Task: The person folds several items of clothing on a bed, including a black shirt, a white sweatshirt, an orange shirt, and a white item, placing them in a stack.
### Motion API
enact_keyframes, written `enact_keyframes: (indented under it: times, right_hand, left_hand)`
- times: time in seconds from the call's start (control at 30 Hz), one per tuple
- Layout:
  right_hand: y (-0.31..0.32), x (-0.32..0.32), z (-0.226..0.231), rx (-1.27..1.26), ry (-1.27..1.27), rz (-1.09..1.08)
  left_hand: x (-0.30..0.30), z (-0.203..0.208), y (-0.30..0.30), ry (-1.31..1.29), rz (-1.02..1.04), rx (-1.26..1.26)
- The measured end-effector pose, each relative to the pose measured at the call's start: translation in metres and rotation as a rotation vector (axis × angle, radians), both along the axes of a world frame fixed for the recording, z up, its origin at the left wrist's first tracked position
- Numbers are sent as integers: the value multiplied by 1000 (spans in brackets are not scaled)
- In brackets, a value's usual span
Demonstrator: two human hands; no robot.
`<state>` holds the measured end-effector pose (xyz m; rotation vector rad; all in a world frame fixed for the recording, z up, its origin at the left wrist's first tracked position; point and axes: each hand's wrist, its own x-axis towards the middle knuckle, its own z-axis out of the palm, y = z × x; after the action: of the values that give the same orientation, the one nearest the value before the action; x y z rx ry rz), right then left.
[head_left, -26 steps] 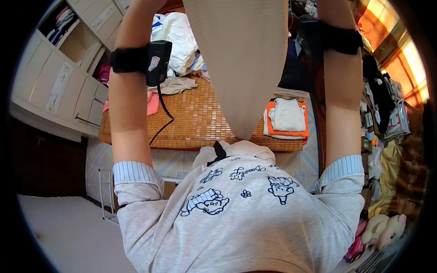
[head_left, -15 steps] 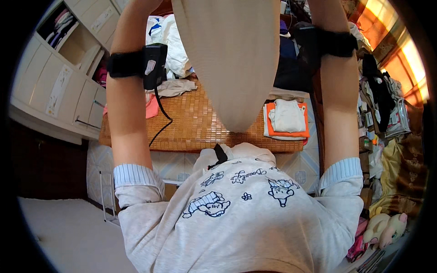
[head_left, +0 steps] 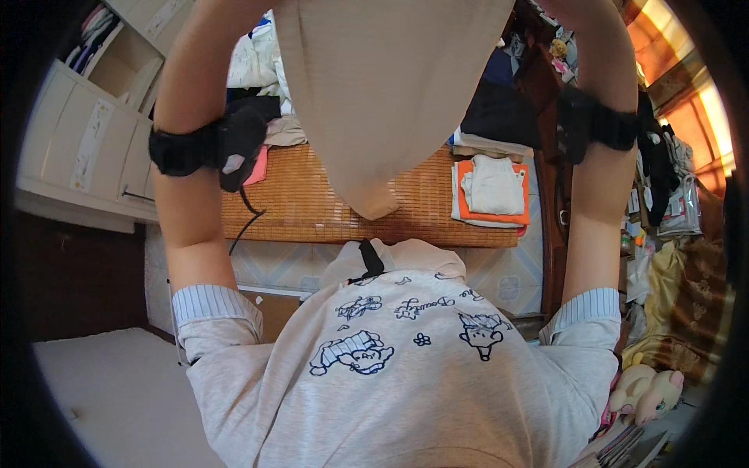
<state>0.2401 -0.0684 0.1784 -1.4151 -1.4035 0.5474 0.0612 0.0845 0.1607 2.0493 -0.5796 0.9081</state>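
A beige piece of thin knitted cloth [head_left: 382,86] hangs in front of me from beyond the upper edge of the view. It widens toward the top and narrows to a rounded lower end above the woven bamboo mat [head_left: 296,214]. Both my arms are raised on either side of it, each with a black strapped device on the forearm. My left hand and my right hand lie past the upper edge, so neither their fingers nor their hold on the cloth can be seen.
Folded orange and white clothes [head_left: 495,187] lie stacked at the mat's right end, with dark cloth [head_left: 499,117] behind. White garments [head_left: 257,62] are heaped at the far left. A pale cabinet [head_left: 70,140] stands left; a plush toy [head_left: 647,394] and bags crowd the right.
My forearms have spread further apart, and the cloth's upper part is now wider. Its lower end has shifted slightly left and up.
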Motion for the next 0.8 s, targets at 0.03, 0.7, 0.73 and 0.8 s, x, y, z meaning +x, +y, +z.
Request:
enact_keyframes:
  times: [0.03, 0.7, 0.73, 0.8]
  right_hand:
    - [-2, -5, -5, 41, 51, 68]
    - [84, 104, -5, 204, -88, -333]
    - [92, 107, -6, 229, -88, -348]
    - [103, 112, 4, 256, -87, -353]
  left_hand:
    - [0, -12, -4, -17, 176, 88]
    - [134, -28, 126, 506, 506, -166]
    - [135, -22, 123, 555, 592, -164]
    - [165, -35, 165, 191, 635, 5]
